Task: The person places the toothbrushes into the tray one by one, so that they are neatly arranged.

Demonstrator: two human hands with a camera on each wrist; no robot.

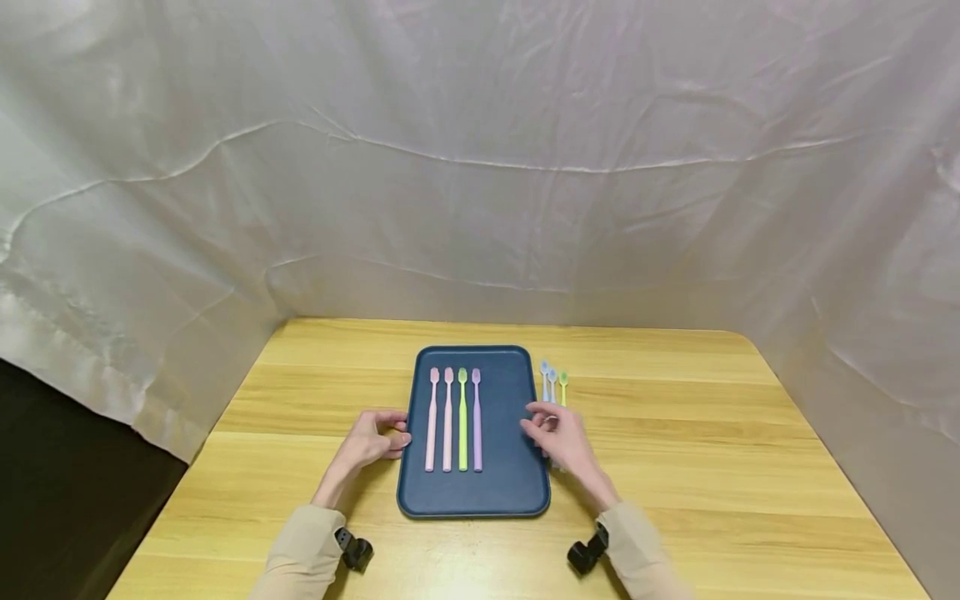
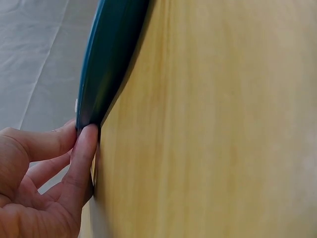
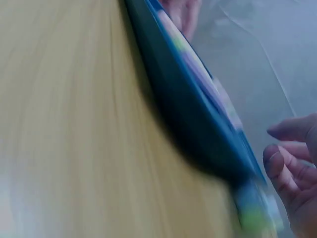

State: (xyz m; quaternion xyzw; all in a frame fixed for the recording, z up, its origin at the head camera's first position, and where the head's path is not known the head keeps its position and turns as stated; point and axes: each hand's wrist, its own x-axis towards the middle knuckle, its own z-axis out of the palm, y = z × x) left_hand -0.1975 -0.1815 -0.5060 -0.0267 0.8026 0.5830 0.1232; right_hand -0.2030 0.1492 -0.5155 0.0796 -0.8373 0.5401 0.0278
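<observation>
A dark blue tray (image 1: 513, 487) lies on the table, carrying two pink toothbrushes (image 1: 431, 425), one yellow-green toothbrush (image 1: 462, 425) and one purple toothbrush (image 1: 477, 425) side by side, heads at the far end. My left hand (image 1: 371, 442) pinches the tray's left rim between thumb and fingers, as the left wrist view confirms. Above the tray's right rim is my right hand (image 1: 561, 437), its fingers loosely bent and holding nothing. Two light blue toothbrushes (image 1: 545, 381) and a green toothbrush (image 1: 563, 390) lie just right of the tray, their handles partly hidden by this hand.
The wooden table (image 1: 690, 467) extends to both sides of the tray. Its far edge meets a hanging grey-white cloth (image 1: 480, 225), which also runs along the sides. A dark area (image 1: 67, 483) shows beyond the cloth at lower left.
</observation>
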